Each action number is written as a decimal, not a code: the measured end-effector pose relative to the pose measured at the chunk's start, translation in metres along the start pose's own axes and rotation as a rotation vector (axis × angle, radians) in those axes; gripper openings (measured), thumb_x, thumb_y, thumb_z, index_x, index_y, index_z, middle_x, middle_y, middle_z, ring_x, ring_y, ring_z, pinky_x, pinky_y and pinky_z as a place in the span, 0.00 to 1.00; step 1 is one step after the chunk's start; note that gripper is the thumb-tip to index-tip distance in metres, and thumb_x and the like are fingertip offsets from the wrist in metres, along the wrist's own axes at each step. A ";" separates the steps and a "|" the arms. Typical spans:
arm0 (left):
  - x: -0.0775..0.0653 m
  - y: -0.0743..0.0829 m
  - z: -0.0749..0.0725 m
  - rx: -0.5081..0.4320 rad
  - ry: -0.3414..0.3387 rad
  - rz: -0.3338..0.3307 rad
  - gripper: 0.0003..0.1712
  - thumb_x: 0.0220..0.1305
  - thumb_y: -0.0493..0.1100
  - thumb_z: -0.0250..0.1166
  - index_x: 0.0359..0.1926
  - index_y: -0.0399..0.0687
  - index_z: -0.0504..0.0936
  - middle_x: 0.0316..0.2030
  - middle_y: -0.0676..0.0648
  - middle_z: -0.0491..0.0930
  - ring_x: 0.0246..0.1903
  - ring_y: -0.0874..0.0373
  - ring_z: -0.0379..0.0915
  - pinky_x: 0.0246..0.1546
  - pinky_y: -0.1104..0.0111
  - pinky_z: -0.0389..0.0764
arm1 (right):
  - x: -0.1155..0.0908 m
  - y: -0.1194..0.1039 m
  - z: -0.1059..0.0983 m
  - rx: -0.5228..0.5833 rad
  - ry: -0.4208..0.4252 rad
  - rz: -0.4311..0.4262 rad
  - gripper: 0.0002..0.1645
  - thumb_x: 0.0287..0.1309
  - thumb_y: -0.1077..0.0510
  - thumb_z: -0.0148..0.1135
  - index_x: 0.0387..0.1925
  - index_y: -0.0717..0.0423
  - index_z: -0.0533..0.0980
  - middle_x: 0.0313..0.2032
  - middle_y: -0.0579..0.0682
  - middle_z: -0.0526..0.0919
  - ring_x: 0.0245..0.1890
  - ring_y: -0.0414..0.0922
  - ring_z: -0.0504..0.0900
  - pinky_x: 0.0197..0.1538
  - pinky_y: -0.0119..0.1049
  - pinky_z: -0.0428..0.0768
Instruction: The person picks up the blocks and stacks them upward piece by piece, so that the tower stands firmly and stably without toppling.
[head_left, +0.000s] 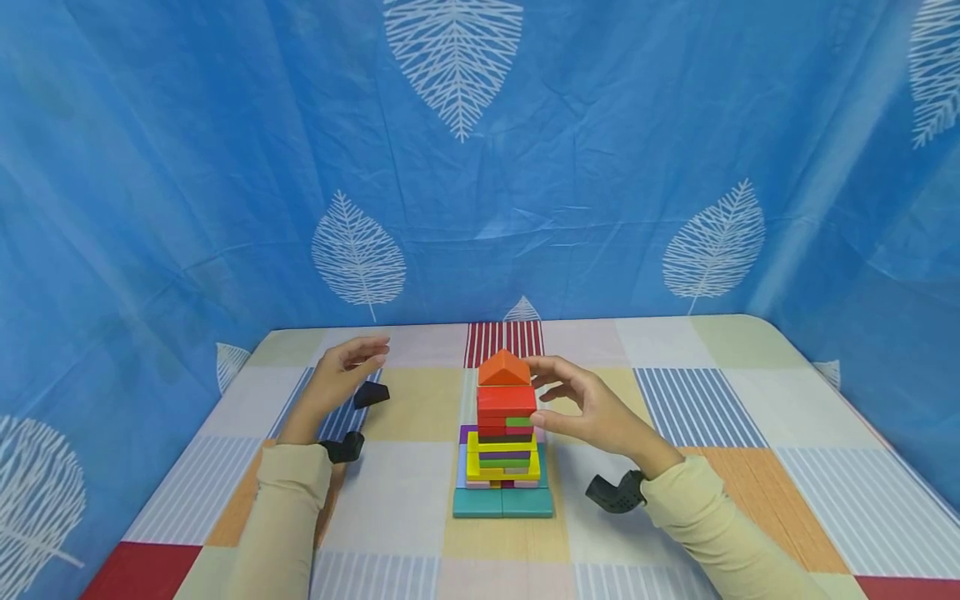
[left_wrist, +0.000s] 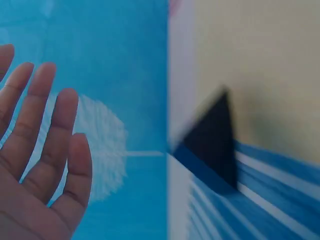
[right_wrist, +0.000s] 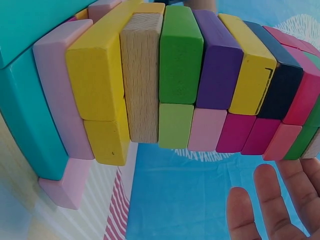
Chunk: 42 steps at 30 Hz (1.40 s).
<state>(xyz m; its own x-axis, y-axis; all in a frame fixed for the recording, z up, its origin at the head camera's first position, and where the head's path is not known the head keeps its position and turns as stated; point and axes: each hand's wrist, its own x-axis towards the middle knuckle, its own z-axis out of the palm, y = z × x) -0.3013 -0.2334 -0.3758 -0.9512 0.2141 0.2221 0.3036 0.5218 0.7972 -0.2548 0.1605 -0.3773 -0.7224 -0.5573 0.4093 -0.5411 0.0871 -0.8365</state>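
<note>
A tower of colored wooden blocks [head_left: 504, 457] rises from teal blocks at its base, topped by an orange triangular block [head_left: 504, 369] above red ones. Beside its upper right side is my right hand [head_left: 592, 408], with the thumb near the red blocks and the index finger near the orange triangle; contact is hard to tell. In the right wrist view, fingertips of the right hand [right_wrist: 285, 205] lie close to the pink and green blocks [right_wrist: 287, 142]. My left hand [head_left: 341, 379] is raised at the left, fingers extended and holding nothing. Under it is a dark triangular block [head_left: 371, 394], blurred in the left wrist view.
A patchwork-patterned cloth covers the table [head_left: 390, 500]. Blue curtain [head_left: 570, 167] with white leaf prints surrounds its back and sides. Black wrist devices [head_left: 615, 493] sit at both cuffs.
</note>
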 end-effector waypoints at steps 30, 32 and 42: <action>-0.002 -0.011 -0.006 0.258 -0.150 -0.098 0.25 0.73 0.41 0.72 0.64 0.28 0.82 0.54 0.30 0.84 0.55 0.34 0.81 0.57 0.42 0.82 | -0.001 0.003 0.002 -0.007 -0.004 -0.019 0.36 0.68 0.63 0.71 0.73 0.71 0.69 0.62 0.64 0.80 0.58 0.41 0.80 0.61 0.37 0.82; -0.002 0.006 -0.004 0.252 -0.116 -0.050 0.25 0.73 0.41 0.72 0.64 0.30 0.82 0.54 0.32 0.85 0.54 0.36 0.82 0.56 0.43 0.83 | -0.001 0.003 0.002 -0.007 -0.003 -0.019 0.36 0.68 0.63 0.71 0.72 0.71 0.69 0.62 0.64 0.80 0.58 0.41 0.80 0.61 0.37 0.82; -0.017 0.088 0.011 0.211 0.036 0.207 0.23 0.69 0.40 0.77 0.62 0.40 0.86 0.51 0.42 0.88 0.53 0.44 0.81 0.57 0.42 0.80 | 0.000 0.004 0.002 -0.009 -0.006 -0.029 0.36 0.68 0.64 0.71 0.72 0.71 0.69 0.62 0.64 0.80 0.58 0.41 0.80 0.60 0.38 0.83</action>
<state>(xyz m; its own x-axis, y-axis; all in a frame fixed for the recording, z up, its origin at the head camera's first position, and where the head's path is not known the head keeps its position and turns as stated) -0.2576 -0.1825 -0.3155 -0.8681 0.3062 0.3907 0.4923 0.6313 0.5993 -0.2556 0.1591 -0.3811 -0.7036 -0.5648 0.4312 -0.5659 0.0784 -0.8207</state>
